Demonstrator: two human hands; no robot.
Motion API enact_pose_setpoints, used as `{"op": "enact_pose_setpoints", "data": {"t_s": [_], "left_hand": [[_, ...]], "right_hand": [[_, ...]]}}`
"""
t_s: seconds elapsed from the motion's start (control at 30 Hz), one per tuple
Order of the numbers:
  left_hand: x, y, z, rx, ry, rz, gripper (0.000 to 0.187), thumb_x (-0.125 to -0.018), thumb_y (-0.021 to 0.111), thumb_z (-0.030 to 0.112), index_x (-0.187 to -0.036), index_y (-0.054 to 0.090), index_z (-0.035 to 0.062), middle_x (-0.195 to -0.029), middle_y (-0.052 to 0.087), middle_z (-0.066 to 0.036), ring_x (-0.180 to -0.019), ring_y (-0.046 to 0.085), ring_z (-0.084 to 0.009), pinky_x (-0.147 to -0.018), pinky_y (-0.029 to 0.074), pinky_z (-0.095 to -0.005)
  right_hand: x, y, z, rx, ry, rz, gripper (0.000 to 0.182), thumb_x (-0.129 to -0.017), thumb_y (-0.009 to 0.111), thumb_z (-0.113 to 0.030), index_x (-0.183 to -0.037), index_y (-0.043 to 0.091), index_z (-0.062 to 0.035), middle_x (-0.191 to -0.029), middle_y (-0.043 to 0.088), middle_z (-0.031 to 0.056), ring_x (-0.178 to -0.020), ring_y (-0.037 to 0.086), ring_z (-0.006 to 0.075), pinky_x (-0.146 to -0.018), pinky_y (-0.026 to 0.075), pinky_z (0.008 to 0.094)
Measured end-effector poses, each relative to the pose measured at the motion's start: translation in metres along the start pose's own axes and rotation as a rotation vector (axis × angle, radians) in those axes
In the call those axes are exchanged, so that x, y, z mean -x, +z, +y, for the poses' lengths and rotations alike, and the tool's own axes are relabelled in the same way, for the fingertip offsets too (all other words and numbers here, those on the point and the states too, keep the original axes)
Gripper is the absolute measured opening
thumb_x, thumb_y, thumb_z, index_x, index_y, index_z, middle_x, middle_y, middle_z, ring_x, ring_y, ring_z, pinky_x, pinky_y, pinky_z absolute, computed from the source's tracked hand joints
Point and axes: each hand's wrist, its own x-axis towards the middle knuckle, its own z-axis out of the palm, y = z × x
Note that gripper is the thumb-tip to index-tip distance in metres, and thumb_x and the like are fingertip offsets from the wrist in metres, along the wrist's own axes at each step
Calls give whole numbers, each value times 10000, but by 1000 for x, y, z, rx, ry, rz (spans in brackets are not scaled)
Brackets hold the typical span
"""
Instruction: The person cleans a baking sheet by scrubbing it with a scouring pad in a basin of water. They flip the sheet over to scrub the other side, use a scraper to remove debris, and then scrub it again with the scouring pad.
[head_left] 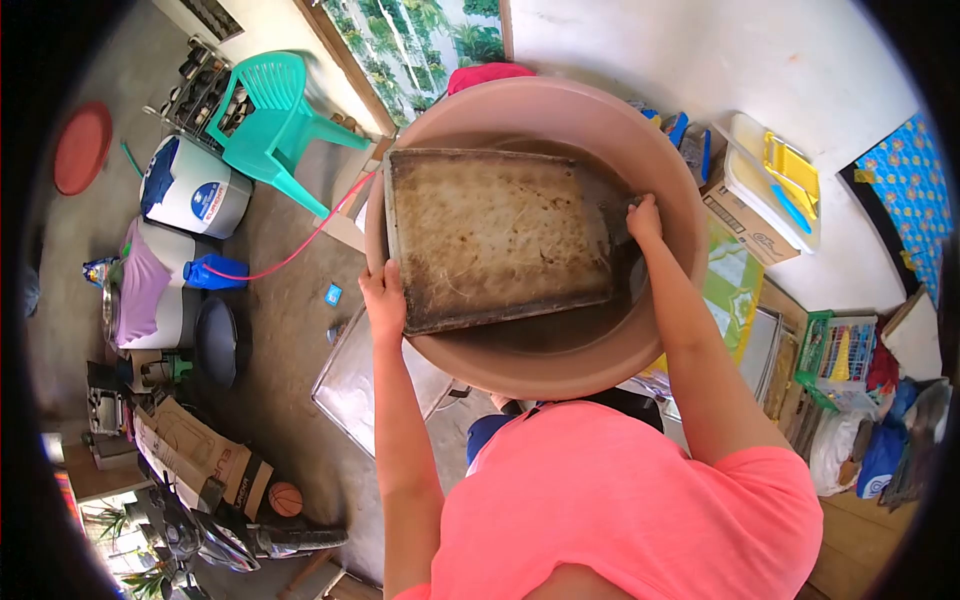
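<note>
A large brownish-pink plastic basin [560, 375] holds murky brown water [530, 338]. Across it lies a rectangular baking tray [495, 235], stained brown and scorched, its left edge at the basin's rim and its right end down by the water. My left hand [383, 297] grips the tray's left edge near the lower corner, thumb on the rim. My right hand [646, 220] is inside the basin on the right, just beyond the tray's right end. Its fingers are curled closed; what they hold, if anything, I cannot make out.
Another metal tray [372, 385] lies on the floor below the basin. A green plastic chair [275, 130] stands at upper left, with a pink hose [320, 228] running nearby. To the right are a cardboard box [745, 225] and a green crate [815, 350].
</note>
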Motion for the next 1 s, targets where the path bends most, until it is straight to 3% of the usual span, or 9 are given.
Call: {"op": "enact_pose_setpoints", "data": {"t_s": [0.17,0.4,0.5,0.7,0.8,1.0], "left_hand": [[1,1,0,40,14,14,416,-945,537,325,-1048,629,-67,-1269,440,-256,-1137,468,-374,-999,347,-394],[0,-2,1,19,10,-38,409,-947,538,317,-1046,615,-73,-1245,457,-250,-1120,478,-359,-984,355,-385],[2,-3,2,-12,-18,-23,406,-944,546,314,-1042,617,-73,-1238,460,-251,-1110,483,-365,-983,354,-384],[3,-5,9,-71,40,-47,291,-888,641,248,-870,574,-35,-1196,458,-244,-1067,484,-352,-959,364,-385],[5,-4,16,-72,46,-51,293,-865,669,239,-855,548,-28,-1189,444,-245,-1046,474,-354,-957,362,-385],[6,-3,14,-108,67,-33,299,-847,688,238,-867,543,-23,-1166,441,-230,-1061,465,-338,-958,362,-373]], "right_hand": [[-25,-2,-20,-197,-14,77,390,-914,490,-186,-1271,394,-63,-1099,604,280,-1044,577,431,-888,440,519],[-61,24,-44,-163,88,12,380,-910,444,-227,-1270,453,-106,-1129,602,265,-1081,557,435,-921,433,505],[-75,25,-61,-115,177,-53,482,-878,549,-321,-1278,450,-71,-1210,577,241,-1121,553,400,-928,437,506],[-50,23,-87,-1,137,-57,944,-681,772,-513,-1350,331,-15,-1267,551,196,-1133,564,348,-902,467,490],[-51,41,-91,-82,211,-79,955,-672,774,-524,-1342,317,-18,-1236,568,194,-1129,566,341,-897,468,484],[-9,42,-173,-136,-138,-225,934,-658,769,-542,-1314,351,-26,-1280,537,203,-1155,556,332,-922,449,475]]}}
